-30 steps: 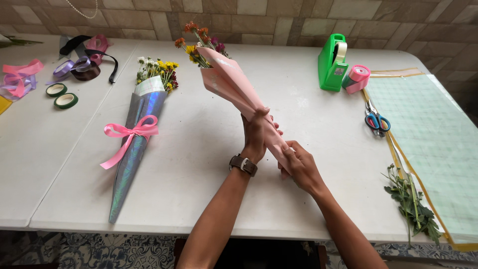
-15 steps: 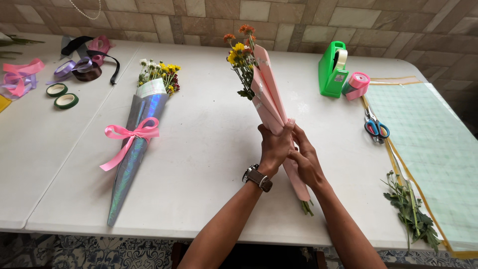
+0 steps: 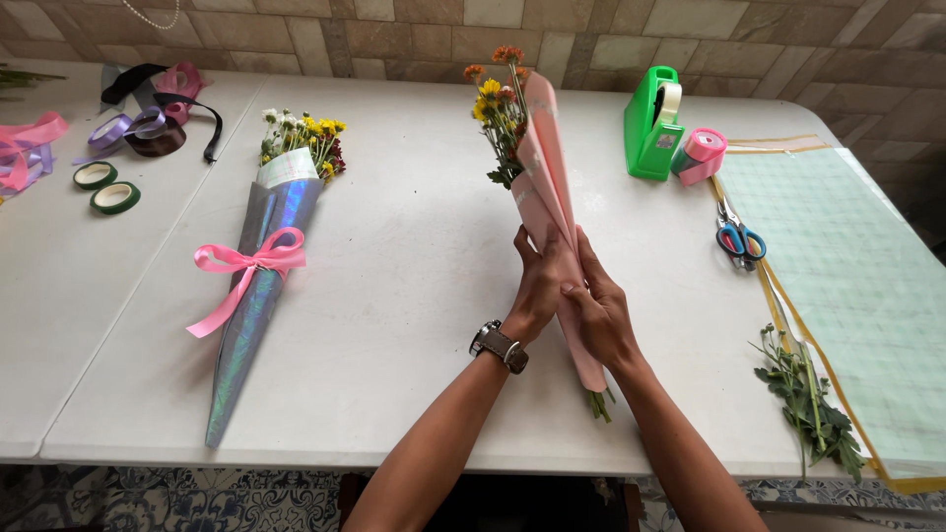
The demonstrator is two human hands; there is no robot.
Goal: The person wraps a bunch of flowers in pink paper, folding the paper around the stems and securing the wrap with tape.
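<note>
Both my hands grip a small bouquet wrapped in pink paper [image 3: 544,182], held upright over the white table [image 3: 414,296]. My left hand [image 3: 540,286], with a wristwatch, clasps the middle of the cone from the left. From the right, my right hand [image 3: 599,310] wraps the same spot. Orange and yellow flowers [image 3: 498,94] stick out at the top, and green stems [image 3: 601,402] poke out below the paper.
A finished bouquet in iridescent wrap with a pink bow [image 3: 258,258] lies to the left. Ribbons [image 3: 148,123] and tape rolls [image 3: 106,185] sit far left. A green tape dispenser [image 3: 650,123], pink ribbon roll [image 3: 702,153], scissors [image 3: 739,236], cutting mat [image 3: 847,276] and leafy trimmings [image 3: 808,404] are at right.
The pink bouquet has swung from tilting left to nearly upright, and both hands have shifted slightly right along with it.
</note>
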